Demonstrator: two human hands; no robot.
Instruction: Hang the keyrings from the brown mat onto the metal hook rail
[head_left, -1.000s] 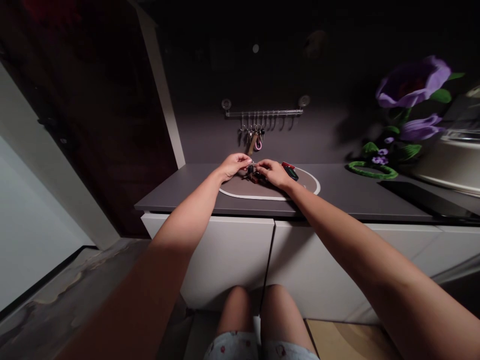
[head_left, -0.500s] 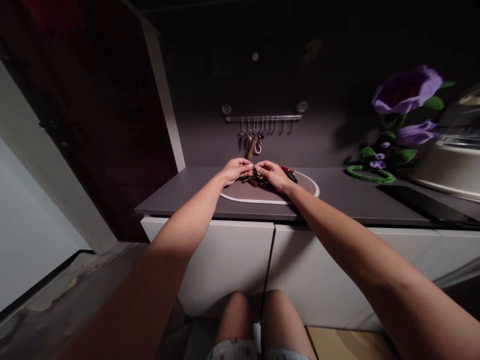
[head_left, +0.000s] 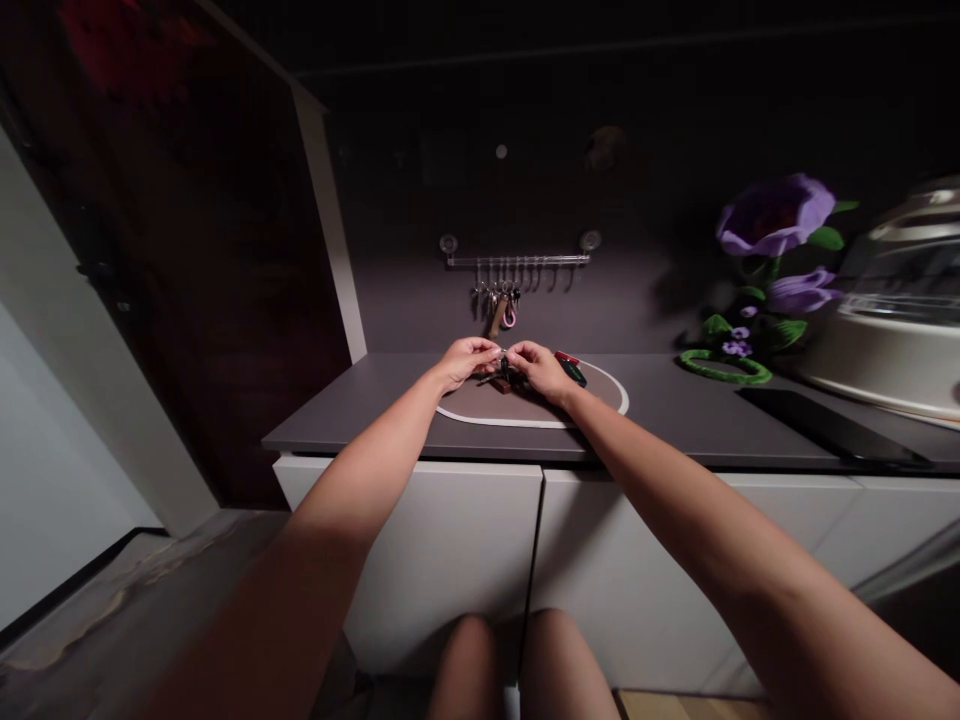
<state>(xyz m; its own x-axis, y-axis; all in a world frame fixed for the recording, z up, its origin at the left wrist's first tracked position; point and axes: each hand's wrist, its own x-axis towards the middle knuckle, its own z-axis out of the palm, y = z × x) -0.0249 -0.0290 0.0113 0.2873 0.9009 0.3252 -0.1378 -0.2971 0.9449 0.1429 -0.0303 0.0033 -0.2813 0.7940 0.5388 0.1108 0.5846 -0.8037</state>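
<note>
Over the oval mat point(head_left: 517, 422), my left hand point(head_left: 470, 362) and my right hand point(head_left: 538, 368) meet with thumbs and fingers pinched. Between the fingertips is a small bunch of keys point(head_left: 505, 368) on what looks like a metal ring; the fingers hide much of it. Just beneath lies a small reddish-brown piece point(head_left: 502, 386), too small to name. Beside my right hand, a dark green item point(head_left: 574, 373) and a red item point(head_left: 566, 358) rest on the mat, partly covered by the hand.
On the wall behind, a clear hook rail point(head_left: 517, 261) carries several hanging keys point(head_left: 504, 296) and a pink loop point(head_left: 509, 316). Purple flowers point(head_left: 780, 215) stand to the right on the grey counter point(head_left: 660, 410), near a dark flat slab point(head_left: 825, 425) and a cream domed appliance point(head_left: 892, 345).
The camera view has shifted, so the counter and rail sit lower in the picture. Both hands stay together over the mat with the keys, fingers moving only slightly.
</note>
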